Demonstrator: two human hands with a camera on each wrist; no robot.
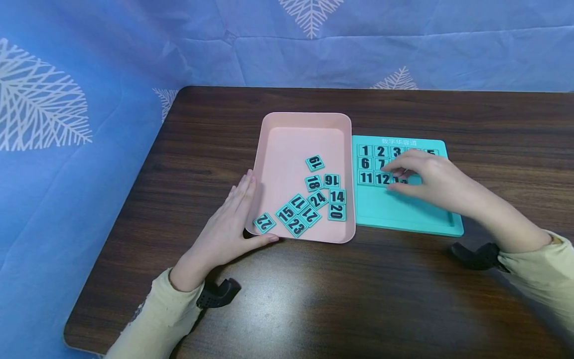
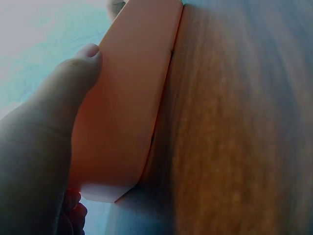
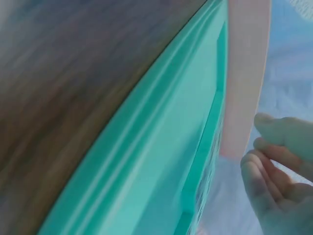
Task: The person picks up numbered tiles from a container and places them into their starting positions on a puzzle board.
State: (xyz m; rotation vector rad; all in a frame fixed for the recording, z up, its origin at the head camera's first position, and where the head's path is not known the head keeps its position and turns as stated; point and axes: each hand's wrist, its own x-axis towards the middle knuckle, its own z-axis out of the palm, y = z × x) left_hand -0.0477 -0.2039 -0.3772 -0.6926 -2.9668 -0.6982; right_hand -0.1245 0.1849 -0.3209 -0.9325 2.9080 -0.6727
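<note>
My left hand (image 1: 226, 227) lies at the near left corner of a pink tray (image 1: 287, 144), its fingers straight along the left side and its thumb at the near edge. The left wrist view shows that thumb (image 2: 83, 73) against the tray's outer wall. Inside the tray several turquoise number tiles (image 1: 285, 214) lie loosely, at mixed angles. Over a turquoise number board (image 1: 394, 212) hovers my right hand (image 1: 430, 174), thumb and fingers apart, near the tile numbered 13. No tile shows between them. This hand hides part of the board's top rows.
The board stands against the tray's right side on a dark wooden table (image 1: 336, 299). Tiles (image 1: 365, 163) fill upper rows of the board; its lower part is bare. Blue cloth with white leaf prints (image 1: 309, 55) hangs behind and to the left.
</note>
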